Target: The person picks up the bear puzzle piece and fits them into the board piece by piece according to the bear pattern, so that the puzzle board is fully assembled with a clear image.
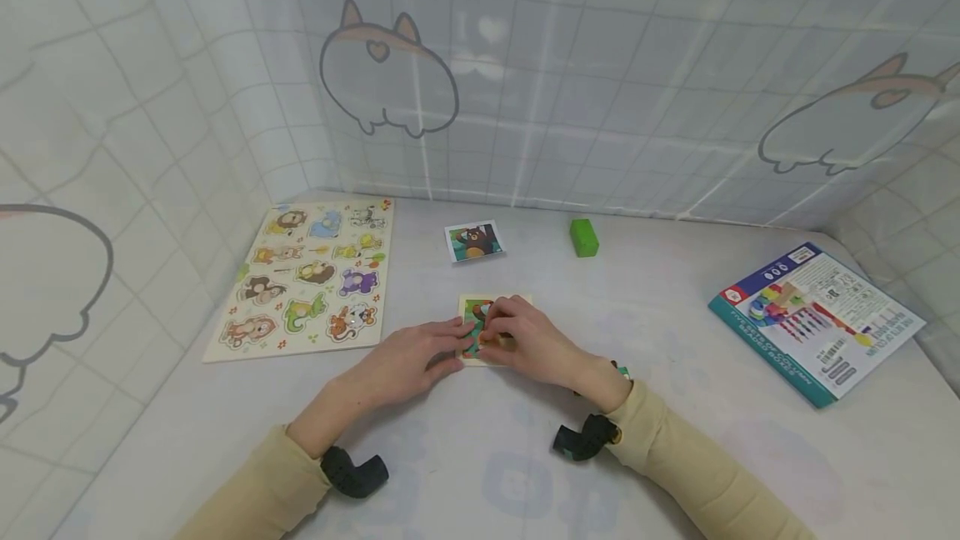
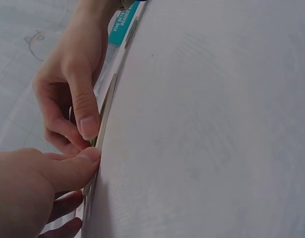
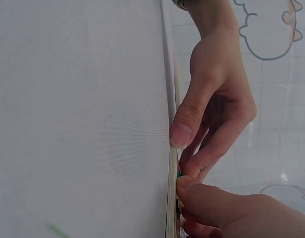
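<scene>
A small puzzle board (image 1: 477,362) with a pale rim and a green picture lies flat on the table, partly hidden beneath both hands. My left hand (image 1: 417,358) holds it at its left side, thumb by the near corner and fingers over the picture. Above the picture, my right hand (image 1: 534,343) has its fingers curled and pinches a small puzzle piece, mostly covered by the fingertips. A sliver of green (image 3: 180,174) shows by the right thumb in the right wrist view. Behind the board, a bear picture card (image 1: 475,241) lies face up.
A larger animal puzzle board (image 1: 315,269) lies at the left. Toward the back stands a green block (image 1: 583,237). The box labelled as beaded boxes (image 1: 817,319) lies at the right. White tiled-pattern walls (image 1: 540,90) close off the back and sides.
</scene>
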`<state>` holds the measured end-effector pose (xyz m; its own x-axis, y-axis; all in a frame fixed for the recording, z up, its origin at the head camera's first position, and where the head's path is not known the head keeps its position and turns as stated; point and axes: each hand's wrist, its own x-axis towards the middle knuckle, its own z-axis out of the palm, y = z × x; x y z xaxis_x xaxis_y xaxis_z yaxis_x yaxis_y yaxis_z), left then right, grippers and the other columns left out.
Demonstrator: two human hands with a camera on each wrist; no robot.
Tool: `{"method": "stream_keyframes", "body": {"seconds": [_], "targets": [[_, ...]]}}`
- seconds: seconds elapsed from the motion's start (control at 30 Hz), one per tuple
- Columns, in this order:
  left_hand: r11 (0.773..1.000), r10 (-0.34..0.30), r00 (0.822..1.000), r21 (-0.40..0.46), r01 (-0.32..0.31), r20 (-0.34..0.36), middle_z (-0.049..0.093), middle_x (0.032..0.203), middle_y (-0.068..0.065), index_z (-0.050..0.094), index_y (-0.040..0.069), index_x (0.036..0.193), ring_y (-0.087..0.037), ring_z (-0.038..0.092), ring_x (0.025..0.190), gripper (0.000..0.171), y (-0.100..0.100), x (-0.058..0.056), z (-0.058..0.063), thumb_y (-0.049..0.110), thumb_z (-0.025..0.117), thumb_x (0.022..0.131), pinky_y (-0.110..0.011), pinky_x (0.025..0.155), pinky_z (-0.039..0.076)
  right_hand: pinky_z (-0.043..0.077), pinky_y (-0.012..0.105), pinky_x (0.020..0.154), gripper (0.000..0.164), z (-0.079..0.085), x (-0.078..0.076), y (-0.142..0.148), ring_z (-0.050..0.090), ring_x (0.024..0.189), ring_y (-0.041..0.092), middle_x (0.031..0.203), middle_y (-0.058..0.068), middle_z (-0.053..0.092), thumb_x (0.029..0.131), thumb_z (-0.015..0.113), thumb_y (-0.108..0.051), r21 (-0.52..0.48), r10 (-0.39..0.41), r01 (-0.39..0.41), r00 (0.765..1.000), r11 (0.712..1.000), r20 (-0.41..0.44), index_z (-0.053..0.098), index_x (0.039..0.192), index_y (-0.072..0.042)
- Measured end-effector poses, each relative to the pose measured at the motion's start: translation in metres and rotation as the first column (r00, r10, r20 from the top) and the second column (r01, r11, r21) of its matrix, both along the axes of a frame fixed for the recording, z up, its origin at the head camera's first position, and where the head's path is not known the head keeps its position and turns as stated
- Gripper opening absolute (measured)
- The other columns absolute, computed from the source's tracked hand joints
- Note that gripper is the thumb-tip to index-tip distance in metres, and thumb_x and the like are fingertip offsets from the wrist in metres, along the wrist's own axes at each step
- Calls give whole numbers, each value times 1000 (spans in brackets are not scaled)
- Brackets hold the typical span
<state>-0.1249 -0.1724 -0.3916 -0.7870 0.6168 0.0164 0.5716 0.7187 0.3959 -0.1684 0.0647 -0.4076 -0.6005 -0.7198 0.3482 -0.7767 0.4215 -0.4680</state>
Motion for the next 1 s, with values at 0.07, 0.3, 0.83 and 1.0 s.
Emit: {"method": "stream_keyframes", "body": {"seconds": [0.07, 0.3, 0.83, 1.0], "targets": [[1000, -5, 1000, -4, 5, -7, 49, 152, 3, 61, 15, 138, -20, 42, 143, 40, 1, 0, 1, 30, 61, 101, -45, 115, 41, 50, 27, 81, 10, -1, -1, 0, 52, 92, 14, 99, -1, 62, 87, 80, -22, 3, 0, 0, 1000, 1000, 9, 77, 88, -12], [999, -44, 997, -20, 42, -64, 51, 150, 3, 61, 15, 138, -20, 43, 143, 40, 1, -1, 0, 28, 61, 100, -45, 113, 43, 49, 28, 82, 8, -3, -2, 1, 53, 92, 13, 97, -2, 62, 88, 78, -20, -15, 29, -29, 1000, 999, 0, 76, 86, -13], [999, -17, 998, -28, 16, -61, 52, 150, 1, 60, 13, 139, -20, 45, 141, 39, 4, 2, 0, 25, 59, 102, -43, 112, 45, 50, 29, 82, 5, 2, -5, 7, 53, 95, 15, 100, 1, 64, 88, 79, -17, -11, 45, -45, 999, 999, 31, 79, 89, -12], [999, -30, 996, -35, 28, -85, 54, 148, -1, 62, 11, 137, -21, 46, 140, 38, 5, 3, 0, 24, 60, 102, -41, 113, 44, 51, 30, 84, 4, 1, -10, 12, 54, 97, 17, 103, 2, 64, 89, 77, -14, -15, 34, -34, 998, 999, 44, 78, 86, -12]]}}
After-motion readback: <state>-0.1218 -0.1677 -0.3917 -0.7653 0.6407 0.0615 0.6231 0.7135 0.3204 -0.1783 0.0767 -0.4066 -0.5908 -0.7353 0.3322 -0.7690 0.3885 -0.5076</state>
